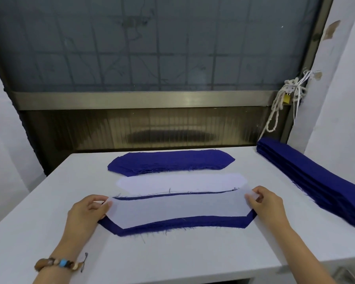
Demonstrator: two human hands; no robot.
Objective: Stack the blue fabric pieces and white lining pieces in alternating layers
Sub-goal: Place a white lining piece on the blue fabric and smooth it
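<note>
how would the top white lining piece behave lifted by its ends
Probably floppy: the white lining piece looks thin, sheer by the right hand, so it likely sags between that and the left hand. Likely light, shifting easily on the blue fabric piece.

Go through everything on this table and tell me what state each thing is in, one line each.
White lining piece: flat on the blue piece, sitting toward its far edge.
Blue fabric piece: flat, mostly covered.
Spare lining: flat, untouched.
Blue fabric stack: piled, untouched.
Long blue stack: piled at right, untouched.
Left hand: pinches the lining's left end.
Right hand: pinches its right end.
</note>
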